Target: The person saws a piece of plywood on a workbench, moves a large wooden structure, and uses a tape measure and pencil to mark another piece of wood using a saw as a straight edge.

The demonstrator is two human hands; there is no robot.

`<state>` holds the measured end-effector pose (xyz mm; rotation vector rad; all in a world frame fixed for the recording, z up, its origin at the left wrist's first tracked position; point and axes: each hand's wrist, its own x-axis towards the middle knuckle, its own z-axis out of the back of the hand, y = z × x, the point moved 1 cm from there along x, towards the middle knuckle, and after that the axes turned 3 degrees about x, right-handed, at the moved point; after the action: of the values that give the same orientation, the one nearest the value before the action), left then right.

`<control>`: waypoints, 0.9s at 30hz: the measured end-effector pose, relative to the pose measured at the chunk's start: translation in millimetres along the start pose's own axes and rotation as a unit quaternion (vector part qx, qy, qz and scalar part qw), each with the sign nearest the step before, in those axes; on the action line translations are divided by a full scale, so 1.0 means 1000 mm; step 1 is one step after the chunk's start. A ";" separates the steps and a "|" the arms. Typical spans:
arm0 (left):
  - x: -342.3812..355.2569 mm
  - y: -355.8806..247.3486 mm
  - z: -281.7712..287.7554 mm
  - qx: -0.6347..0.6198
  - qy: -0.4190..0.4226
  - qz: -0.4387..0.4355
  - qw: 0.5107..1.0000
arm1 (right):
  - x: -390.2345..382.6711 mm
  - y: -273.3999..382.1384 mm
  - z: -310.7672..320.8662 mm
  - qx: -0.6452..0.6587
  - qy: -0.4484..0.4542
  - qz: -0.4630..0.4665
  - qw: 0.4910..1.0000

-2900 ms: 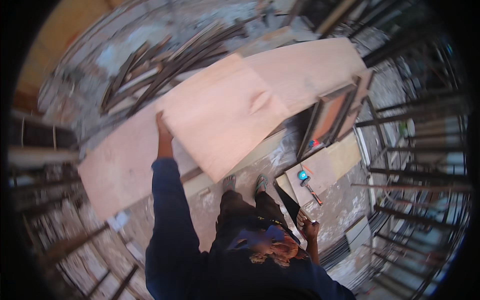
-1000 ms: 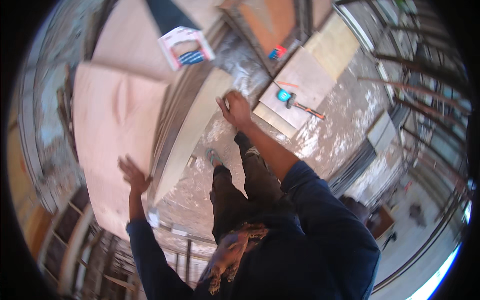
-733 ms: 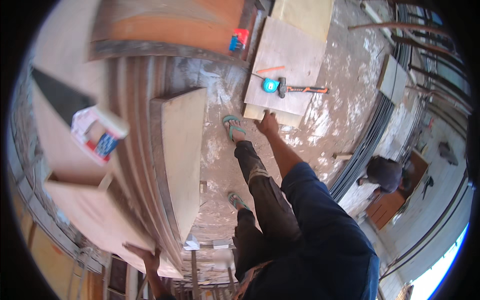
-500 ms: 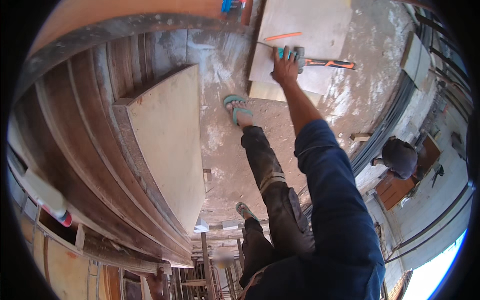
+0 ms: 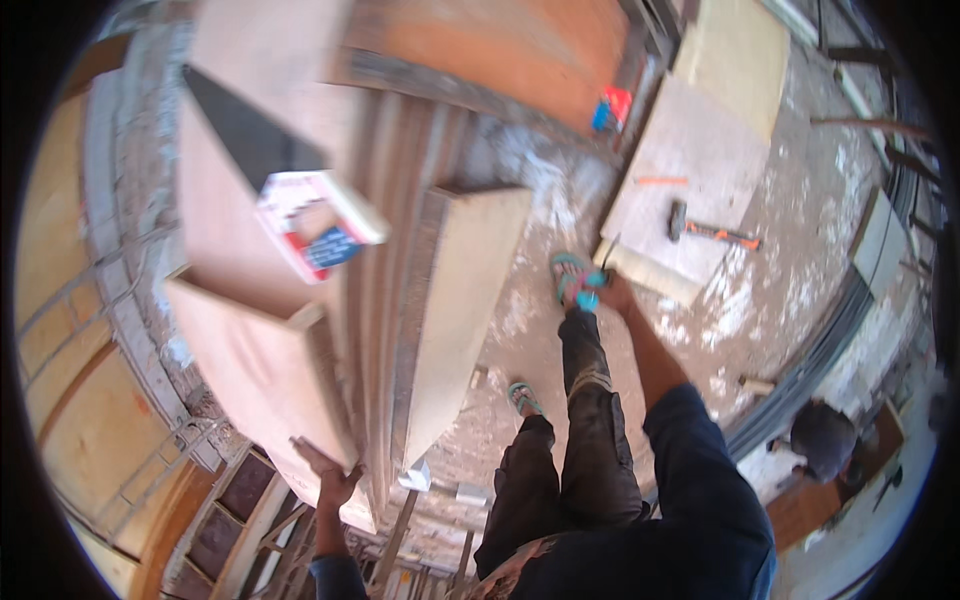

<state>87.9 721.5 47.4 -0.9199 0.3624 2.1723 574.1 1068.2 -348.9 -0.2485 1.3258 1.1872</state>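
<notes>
Rightward of a pale plywood box (image 5: 250, 345) under the open left hand (image 5: 332, 480), a teal tape measure (image 5: 589, 296) is being gripped by the right (image 5: 616, 293).

No word or number is clear enough to read. On the grip of the saw (image 5: 262, 150), a blue patch (image 5: 333, 246) bears pale marks like lines of small lettering, all blurred. Any print on the hammer (image 5: 715, 234), packet (image 5: 612, 108) or tape measure (image 5: 588, 299) is too small or smeared.
</notes>
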 end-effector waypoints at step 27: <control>-0.057 0.073 -0.025 -0.154 -0.216 0.077 0.961 | -0.401 0.362 -0.025 0.271 0.375 0.209 0.861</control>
<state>74.4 628.9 68.5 -0.5609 -0.1272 2.5422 361.4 1001.9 144.2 0.0058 2.4447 1.0356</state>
